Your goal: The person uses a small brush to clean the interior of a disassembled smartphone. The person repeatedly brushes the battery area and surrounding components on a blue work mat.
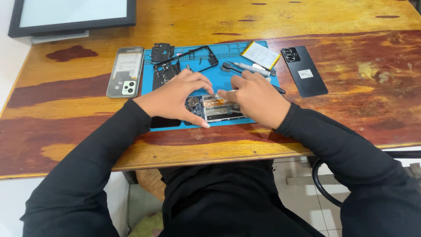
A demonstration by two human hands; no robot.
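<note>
— Where's the opened phone sitting?

— The opened phone [215, 109] lies on the blue repair mat [228, 83], close to the mat's near edge, its circuit board and metal shields facing up. Both hands are on it.

— What's each hand doing?

— The left hand [175, 98] is spread over the phone's left end, fingers curled loosely, thumb stretched along the near side and fingertips pressing at the top edge. It steadies more than it grips. The right hand [256, 98] comes in from the other side, fingers bent and bunched, index tip touching the board just beside the left fingertips. Whether it pinches anything small I cannot tell; the knuckles hide it.

— Any room around them?

— Not much behind. A black midframe [199, 58] and two black cover plates [164, 63] lie just past the left fingers, and a screwdriver [250, 67] and a battery [261, 54] sit right behind the right hand. A grey phone [126, 71] lies face down off the mat's left edge; a black back cover [304, 71] lies to the right on the wooden table [368, 96]. The open wood is out to the right and along the near table edge, under both sleeves. A dark-framed screen [74, 15] sits at the far left corner, well apart
</note>
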